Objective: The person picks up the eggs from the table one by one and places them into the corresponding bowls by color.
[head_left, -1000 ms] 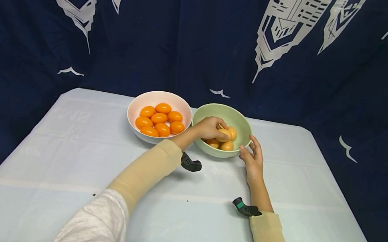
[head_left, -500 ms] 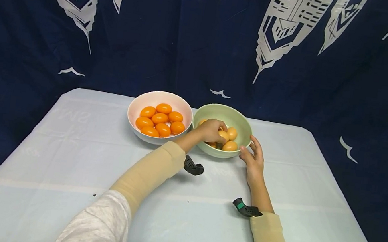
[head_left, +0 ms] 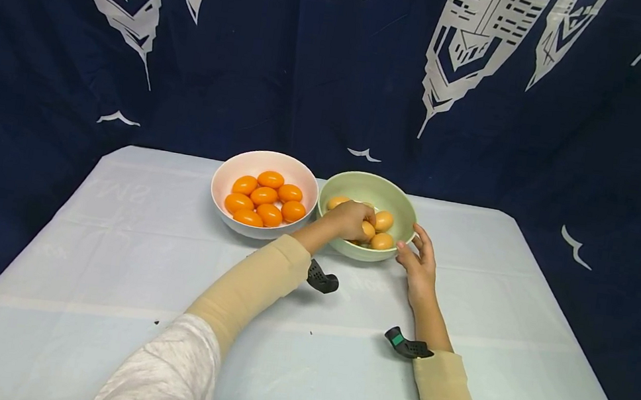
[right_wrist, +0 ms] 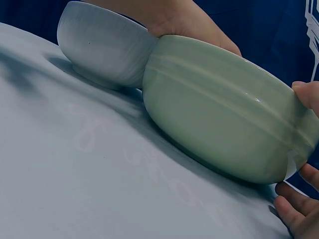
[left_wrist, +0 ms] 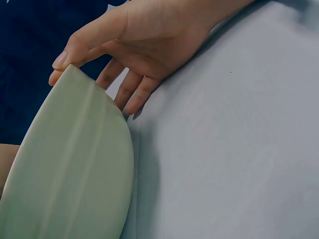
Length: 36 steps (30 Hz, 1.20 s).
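A light green bowl point(head_left: 398, 203) holds several tan, egg-shaped pieces point(head_left: 384, 220). My left hand point(head_left: 348, 221) reaches down into it with bent fingers, and a tan egg point(head_left: 367, 231) shows between fingers and thumb, partly covered by the hand. At the bowl's right side, my right hand point(head_left: 421, 269) pinches the rim between thumb and fingers. The left wrist view shows this right hand point(left_wrist: 149, 40) at the rim, its lower fingers beside the wall. In the right wrist view, the green bowl point(right_wrist: 219, 109) stands in front of the left hand.
Touching the green bowl on its left is a pink bowl point(head_left: 224, 178) with several glossy orange egg-shaped pieces point(head_left: 263, 196). Both stand near the back of a white-covered table point(head_left: 127, 256). A dark blue curtain point(head_left: 337, 62) with white prints hangs behind.
My left hand has moved slightly right and lower into the green bowl, and tan pieces have shifted there; one shows now at the left rim. My right hand stays on the rim.
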Each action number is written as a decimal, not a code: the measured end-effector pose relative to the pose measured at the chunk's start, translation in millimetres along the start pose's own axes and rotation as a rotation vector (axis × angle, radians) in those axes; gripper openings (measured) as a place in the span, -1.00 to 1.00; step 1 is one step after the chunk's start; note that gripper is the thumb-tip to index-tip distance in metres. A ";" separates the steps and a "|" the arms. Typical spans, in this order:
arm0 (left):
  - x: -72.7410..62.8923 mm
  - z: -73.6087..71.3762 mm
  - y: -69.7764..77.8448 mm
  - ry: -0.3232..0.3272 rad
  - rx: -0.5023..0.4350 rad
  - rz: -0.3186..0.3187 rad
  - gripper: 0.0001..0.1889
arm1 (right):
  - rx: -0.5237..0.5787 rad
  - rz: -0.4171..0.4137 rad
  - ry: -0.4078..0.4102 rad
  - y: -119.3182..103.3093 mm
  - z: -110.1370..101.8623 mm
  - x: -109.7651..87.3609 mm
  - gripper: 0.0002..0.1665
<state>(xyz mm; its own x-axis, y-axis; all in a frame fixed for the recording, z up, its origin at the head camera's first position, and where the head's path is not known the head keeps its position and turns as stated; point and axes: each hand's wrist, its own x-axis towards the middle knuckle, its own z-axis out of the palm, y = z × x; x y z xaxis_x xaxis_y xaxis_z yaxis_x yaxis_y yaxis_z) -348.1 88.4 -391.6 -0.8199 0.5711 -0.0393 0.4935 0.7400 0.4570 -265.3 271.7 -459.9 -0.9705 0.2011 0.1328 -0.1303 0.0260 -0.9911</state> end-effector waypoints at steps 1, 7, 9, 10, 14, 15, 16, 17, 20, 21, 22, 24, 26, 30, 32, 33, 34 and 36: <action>0.1 0.1 0.0 -0.008 0.003 0.003 -0.65 | 0.002 -0.001 0.000 -0.2 0.1 -0.1 -0.30; 1.4 0.9 0.0 -0.037 0.003 0.014 -0.64 | 0.014 -0.007 0.003 -0.7 0.6 -0.2 -0.31; 1.0 0.8 0.0 -0.033 -0.003 0.016 -0.64 | 0.014 -0.008 0.002 -0.9 1.0 -0.1 -0.31; 0.6 0.7 -0.1 -0.029 -0.005 0.019 -0.65 | 0.014 -0.008 0.001 -1.0 1.1 -0.1 -0.31; -1.5 0.8 -1.0 0.010 -0.022 0.042 -0.67 | 0.017 -0.006 -0.005 -1.7 1.3 -0.4 -0.31; -2.2 0.7 -1.2 0.028 -0.029 0.051 -0.68 | 0.016 -0.005 -0.005 -2.0 1.3 -0.6 -0.31; -2.9 0.7 -1.5 0.049 -0.037 0.059 -0.69 | 0.014 -0.004 -0.006 -2.1 1.2 -0.7 -0.31; -3.7 0.8 -1.8 0.072 -0.046 0.067 -0.70 | 0.012 -0.003 -0.007 -2.1 1.1 -0.7 -0.31; -6.0 1.4 -2.9 0.141 -0.093 0.093 -0.72 | 0.005 0.001 -0.007 -2.0 0.9 -0.8 -0.30; -7.1 1.6 -3.4 0.159 -0.114 0.100 -0.72 | 0.004 0.004 -0.007 -2.0 0.8 -0.9 -0.30; -8.4 1.6 -4.4 0.175 -0.136 0.106 -0.73 | 0.002 0.008 -0.007 -1.8 1.1 -0.9 -0.30; -12.0 1.2 -6.4 0.195 -0.185 0.121 -0.74 | 0.000 0.016 -0.007 -2.0 1.7 -0.9 -0.30; -17.4 -0.4 -8.5 0.208 -0.233 0.136 -0.76 | -0.004 0.025 -0.002 -2.3 2.1 -0.8 -0.30; -32.0 -8.7 -12.2 0.208 -0.306 0.162 -0.76 | -0.014 0.050 0.006 -6.1 2.3 -0.7 -0.29; -38.8 -13.1 -14.8 0.198 -0.337 0.165 -0.75 | -0.024 0.060 0.005 -9.5 1.9 -0.9 -0.28; -41.4 -14.9 -16.2 0.195 -0.345 0.163 -0.75 | -0.035 0.065 0.006 -11.3 1.5 -1.1 -0.27; -43.4 -16.1 -18.1 0.192 -0.353 0.165 -0.74 | -0.046 0.070 0.008 -13.2 1.1 -1.4 -0.27; -47.0 -18.1 -21.0 0.200 -0.368 0.168 -0.75 | -0.074 0.071 0.018 -15.9 0.2 -1.3 -0.26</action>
<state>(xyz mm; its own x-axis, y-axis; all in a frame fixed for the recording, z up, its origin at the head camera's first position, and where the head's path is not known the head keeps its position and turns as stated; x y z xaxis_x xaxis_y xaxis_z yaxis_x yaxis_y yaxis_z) -325.2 39.7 -383.2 -0.7949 0.5659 0.2188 0.5185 0.4463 0.7294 -262.0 270.9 -444.4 -0.9729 0.2226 0.0631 -0.0454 0.0836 -0.9955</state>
